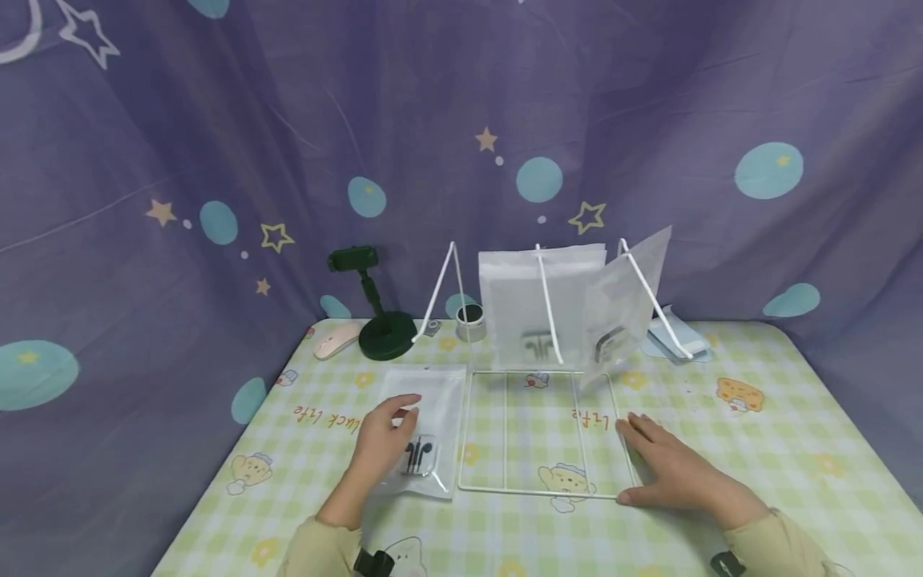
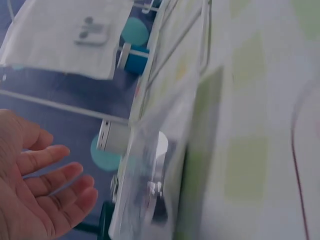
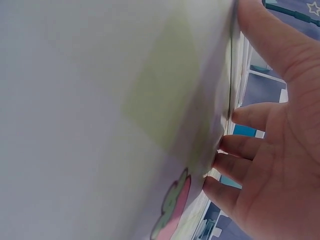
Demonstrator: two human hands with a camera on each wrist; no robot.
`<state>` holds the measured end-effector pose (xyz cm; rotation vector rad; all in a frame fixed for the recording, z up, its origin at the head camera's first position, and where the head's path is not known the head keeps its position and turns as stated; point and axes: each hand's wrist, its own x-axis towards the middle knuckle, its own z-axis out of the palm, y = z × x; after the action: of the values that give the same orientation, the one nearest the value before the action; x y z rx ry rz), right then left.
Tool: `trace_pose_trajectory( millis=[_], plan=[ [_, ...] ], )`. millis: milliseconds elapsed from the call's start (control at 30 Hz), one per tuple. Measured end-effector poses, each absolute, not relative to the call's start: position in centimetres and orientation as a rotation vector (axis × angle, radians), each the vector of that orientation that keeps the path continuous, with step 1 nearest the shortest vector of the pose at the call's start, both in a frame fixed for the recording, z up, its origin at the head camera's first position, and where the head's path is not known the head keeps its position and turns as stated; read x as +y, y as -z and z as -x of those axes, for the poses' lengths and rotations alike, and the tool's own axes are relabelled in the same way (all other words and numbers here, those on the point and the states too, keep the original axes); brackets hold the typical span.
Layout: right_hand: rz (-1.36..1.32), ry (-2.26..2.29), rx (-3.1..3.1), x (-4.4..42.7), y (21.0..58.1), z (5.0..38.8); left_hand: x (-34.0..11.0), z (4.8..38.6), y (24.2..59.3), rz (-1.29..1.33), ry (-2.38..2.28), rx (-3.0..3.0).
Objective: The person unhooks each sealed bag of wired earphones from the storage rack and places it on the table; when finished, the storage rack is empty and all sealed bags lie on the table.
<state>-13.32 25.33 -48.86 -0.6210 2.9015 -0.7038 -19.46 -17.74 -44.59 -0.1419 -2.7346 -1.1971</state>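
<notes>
A clear zip bag of dark wired earphones [image 1: 440,401] lies on the table along the left side of a white wire display rack [image 1: 537,492]. Over that bag hovers my left hand [image 1: 382,441], fingers loosely bent and nothing held; the left wrist view shows its palm [image 2: 45,185] apart from the bag. My right hand [image 1: 671,469] rests at the rack's right base wire, thumb near the front corner and fingertips low by the table. White bags with earphones hang from the rack: one or more on the middle prong [image 1: 515,312], another tilted on the right prong [image 1: 634,288]. The left prong is bare.
Behind the rack's left side stand a dark green phone stand [image 1: 387,336], a pale pink mouse [image 1: 337,340] and a small white round container [image 1: 471,327]. A light blue packet [image 1: 685,340] lies at the back right. A purple curtain [image 1: 433,120] hangs behind the checkered table.
</notes>
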Motion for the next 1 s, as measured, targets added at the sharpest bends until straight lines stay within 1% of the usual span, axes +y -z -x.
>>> trace_pose_trajectory(
  millis=[200,300,433,700,1000],
  plan=[
    [0.64,0.721,2.892,25.2,49.0,13.4,-15.3,20.3,44.7,0.336,1.286,-2.659],
    [0.64,0.714,2.901,25.3,49.0,13.3,-14.0,20.9,44.9,0.393,1.363,-2.586],
    [0.649,0.708,2.912,25.5,49.1,13.3,-12.2,21.9,45.0,0.394,1.487,-2.509],
    [0.637,0.722,2.903,25.4,49.1,13.4,-9.4,23.9,45.3,0.378,1.581,-2.507],
    [0.588,0.725,2.898,25.4,49.2,13.3,-7.8,25.9,45.9,0.397,1.494,-2.537]
  ],
)
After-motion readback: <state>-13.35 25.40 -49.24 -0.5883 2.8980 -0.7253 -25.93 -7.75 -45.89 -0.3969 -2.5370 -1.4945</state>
